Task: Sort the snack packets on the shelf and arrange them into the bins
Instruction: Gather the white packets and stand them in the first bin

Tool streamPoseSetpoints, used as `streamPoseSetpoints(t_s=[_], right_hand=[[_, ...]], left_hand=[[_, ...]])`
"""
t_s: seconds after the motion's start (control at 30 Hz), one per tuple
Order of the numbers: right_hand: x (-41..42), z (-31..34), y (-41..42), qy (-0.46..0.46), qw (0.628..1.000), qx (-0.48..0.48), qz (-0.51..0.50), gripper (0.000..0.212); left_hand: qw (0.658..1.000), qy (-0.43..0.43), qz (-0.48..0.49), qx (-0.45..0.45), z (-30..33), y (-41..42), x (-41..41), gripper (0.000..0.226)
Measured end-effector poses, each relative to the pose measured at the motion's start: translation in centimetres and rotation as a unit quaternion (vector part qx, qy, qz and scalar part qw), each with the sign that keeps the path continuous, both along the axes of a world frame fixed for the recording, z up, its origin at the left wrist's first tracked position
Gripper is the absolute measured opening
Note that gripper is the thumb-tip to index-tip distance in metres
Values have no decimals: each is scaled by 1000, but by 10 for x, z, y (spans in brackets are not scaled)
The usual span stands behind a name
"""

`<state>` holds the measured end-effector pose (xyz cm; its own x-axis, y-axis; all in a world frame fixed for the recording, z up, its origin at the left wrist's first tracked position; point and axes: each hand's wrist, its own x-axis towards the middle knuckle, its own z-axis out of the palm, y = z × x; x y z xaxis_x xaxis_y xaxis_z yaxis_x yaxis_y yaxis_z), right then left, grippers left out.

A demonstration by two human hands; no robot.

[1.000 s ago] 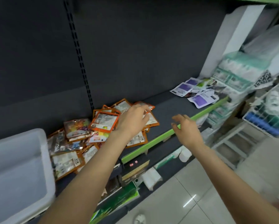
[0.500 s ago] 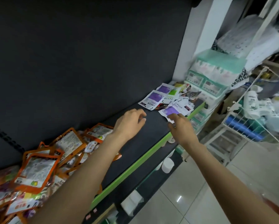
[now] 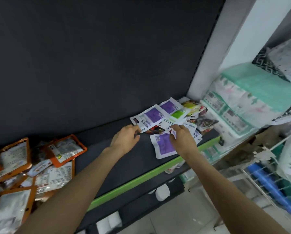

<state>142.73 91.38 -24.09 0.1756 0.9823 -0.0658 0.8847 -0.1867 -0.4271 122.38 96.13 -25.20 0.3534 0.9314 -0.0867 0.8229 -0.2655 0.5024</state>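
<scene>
A heap of white snack packets with purple labels (image 3: 152, 115) and green labels (image 3: 177, 114) lies at the right end of the dark shelf (image 3: 107, 149). My left hand (image 3: 125, 138) reaches to the heap's left edge, its loosely curled fingertips at the corner of a purple-label packet. My right hand (image 3: 182, 138) pinches the top corner of the nearest purple packet (image 3: 165, 146), which lies flat by the shelf's front. A second heap, of orange-rimmed packets (image 3: 65, 149), covers the shelf's left end. No bin is in view.
The shelf has a green front strip (image 3: 141, 179) and a dark back panel. White rolls (image 3: 162, 193) sit on the lower shelf. Stacked tissue packs (image 3: 242, 102) stand just right of the shelf. A wire basket (image 3: 266, 184) holding blue items is at the lower right.
The view swung right, away from the orange packets and the white bin. Both hands moved right along the shelf to the purple-label heap, and my right hand took hold of a packet's corner.
</scene>
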Motion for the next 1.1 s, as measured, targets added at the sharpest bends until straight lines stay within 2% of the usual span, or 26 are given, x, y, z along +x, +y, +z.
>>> streamPoseSetpoints(t_s=[0.17, 0.3, 0.37, 0.5, 0.67, 0.8, 0.93, 1.1], right_hand=[[25, -26, 38, -39, 997, -16, 66, 55], [35, -42, 62, -87, 990, -35, 106, 61], [39, -49, 67, -104, 988, -42, 110, 59], [47, -57, 71, -151, 982, -21, 114, 41], [45, -59, 78, -185, 974, 12, 128, 30], [43, -56, 76, -233, 966, 51, 103, 26], [47, -41, 73, -199, 974, 75, 80, 14], [46, -16, 73, -116, 987, 82, 68, 16]], left_hand=[[999, 29, 27, -20, -29, 28, 20, 44], [995, 84, -15, -49, -47, 57, 25, 72], [992, 106, -35, -66, -56, 68, 26, 78], [993, 91, 1, -78, -67, 71, 37, 62], [993, 107, 30, 28, -66, 71, 38, 28], [991, 55, 65, 100, -56, 65, 29, 28], [982, -21, 117, 146, -40, 56, 16, 23], [962, -87, 206, 156, -11, 36, -2, 19]])
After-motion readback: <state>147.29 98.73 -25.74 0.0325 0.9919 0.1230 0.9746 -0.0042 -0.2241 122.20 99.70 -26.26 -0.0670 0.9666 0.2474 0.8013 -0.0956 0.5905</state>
